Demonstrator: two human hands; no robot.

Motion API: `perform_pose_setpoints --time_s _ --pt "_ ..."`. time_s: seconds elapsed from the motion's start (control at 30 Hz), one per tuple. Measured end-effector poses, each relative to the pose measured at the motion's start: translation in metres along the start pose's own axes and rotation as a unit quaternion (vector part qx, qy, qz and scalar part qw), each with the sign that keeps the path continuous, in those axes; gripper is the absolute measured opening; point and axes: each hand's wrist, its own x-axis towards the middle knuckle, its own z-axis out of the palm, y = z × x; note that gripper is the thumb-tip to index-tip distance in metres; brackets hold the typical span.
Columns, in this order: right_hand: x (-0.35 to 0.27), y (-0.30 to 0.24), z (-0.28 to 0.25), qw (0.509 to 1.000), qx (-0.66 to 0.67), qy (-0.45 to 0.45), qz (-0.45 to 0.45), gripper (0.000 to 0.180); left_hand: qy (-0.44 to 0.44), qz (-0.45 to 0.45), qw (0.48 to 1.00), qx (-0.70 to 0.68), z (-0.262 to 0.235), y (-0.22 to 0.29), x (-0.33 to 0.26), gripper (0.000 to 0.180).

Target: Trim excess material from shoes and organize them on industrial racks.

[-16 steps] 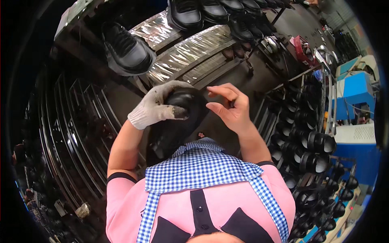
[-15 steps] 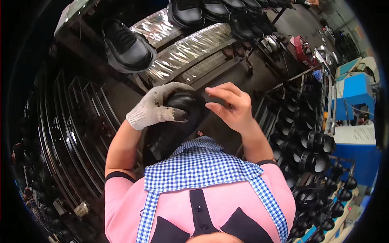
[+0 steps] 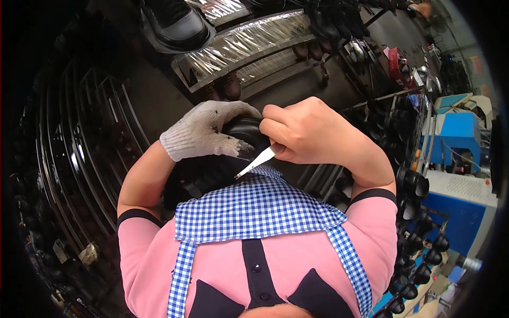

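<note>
My left hand (image 3: 204,127), in a whitish knit glove with dark smudges, is wrapped round a black shoe (image 3: 243,130) in front of my chest. Its thumb presses on the near side of the shoe's smooth, rounded part. My bare right hand (image 3: 313,130) is closed at the right side of that shoe, with thumb and forefinger pinched together by its edge. Out of this fist sticks a slim white tapered tool (image 3: 260,160), its narrow, dark-marked end pointing down and left toward my blue checked apron (image 3: 254,209). Whatever lies between the pinching fingertips is hidden.
Ahead, a large black shoe (image 3: 177,29) stands by a plastic-wrapped rack shelf (image 3: 249,45). Metal rack bars (image 3: 79,143) run along my left. Shoes crowd a rack (image 3: 411,183) on my right, with a blue and white machine (image 3: 461,138) beyond.
My right hand has moved in from a spread pinch beside the shoe and closed at its edge. The white tool now shows. My view has shifted a little.
</note>
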Motion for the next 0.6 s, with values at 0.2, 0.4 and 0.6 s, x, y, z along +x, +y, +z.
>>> perform_pose_setpoints --time_s 0.2,0.4,0.6 --pt "0.0 0.011 0.011 0.996 0.087 -0.003 -0.014 0.017 -0.008 0.023 1.0 0.018 0.003 -0.011 0.002 0.06" --pt "-0.007 0.019 0.024 0.961 0.269 0.044 0.048 0.017 -0.009 -0.006 0.999 -0.041 0.006 -0.017 0.003 0.06" --pt "-0.011 0.024 0.032 0.918 0.388 0.056 0.059 0.015 -0.011 -0.004 1.0 -0.02 0.007 -0.017 0.006 0.06"
